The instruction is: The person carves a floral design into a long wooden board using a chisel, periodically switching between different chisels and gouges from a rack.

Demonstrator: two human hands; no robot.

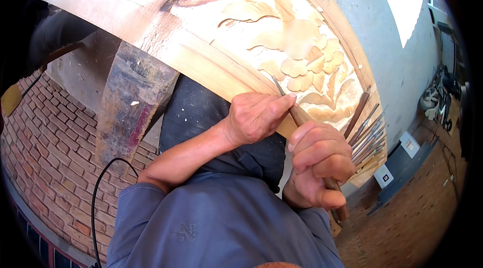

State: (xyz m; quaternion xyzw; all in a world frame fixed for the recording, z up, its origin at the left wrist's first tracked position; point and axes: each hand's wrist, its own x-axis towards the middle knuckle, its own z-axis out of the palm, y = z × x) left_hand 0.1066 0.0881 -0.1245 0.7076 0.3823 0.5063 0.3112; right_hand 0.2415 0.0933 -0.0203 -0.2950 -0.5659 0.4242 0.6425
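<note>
A carving chisel with a wooden handle lies slantwise across both of my hands, its thin metal blade pointing up and left onto a pale carved wooden panel. My right hand is wrapped round the handle, whose butt shows below the fist. Closer to the blade, my left hand is closed, its fingers on the front of the chisel and its wrist by the panel's near edge. Raised flowers and leaves stand out in relief beyond the blade. Whether the tip touches the wood I cannot tell.
Several carving tools lie side by side at the panel's right end, beside my right hand. A worn, paint-stained board stands below the panel at left. A black cable hangs near my left elbow. Brick paving covers the floor.
</note>
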